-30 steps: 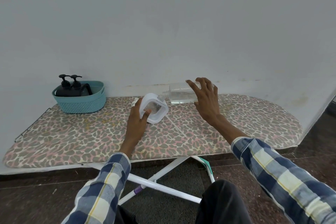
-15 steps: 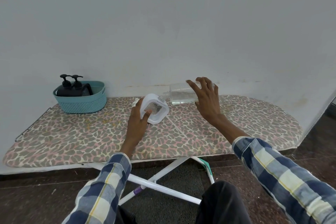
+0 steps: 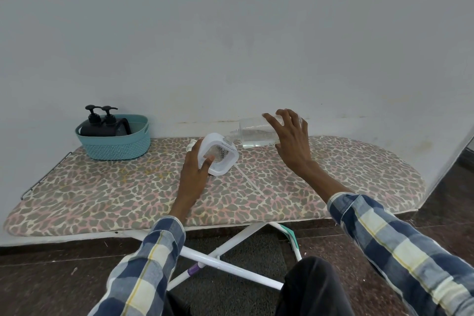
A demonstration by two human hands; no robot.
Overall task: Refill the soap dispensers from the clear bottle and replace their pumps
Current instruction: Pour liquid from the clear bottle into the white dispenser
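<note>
The right hand [image 3: 289, 141] grips the clear bottle [image 3: 256, 133], fingers curled over its top, and tips it nearly flat with the neck pointing to nine o'clock. Clear liquid lies along the bottle's lower side. The neck meets the top corner of the white soap dispenser [image 3: 218, 154] at the middle of the ironing board [image 3: 102, 195]. The left hand [image 3: 195, 174] holds that dispenser tilted on the board, thumb pressing its front frame and fingers wrapped behind it. Through the dispenser's clear window something bubbly or textured shows, though how full it is I cannot tell. A thin clear tube [image 3: 250, 182] lies on the board at five o'clock from the dispenser, and a small white piece [image 3: 191, 146] peeks out just behind the left hand. Over at ten o'clock, near the wall, sits a teal basket [image 3: 115, 146] carrying two black pump bottles [image 3: 102, 123], both standing upright with pumps fitted.
</note>
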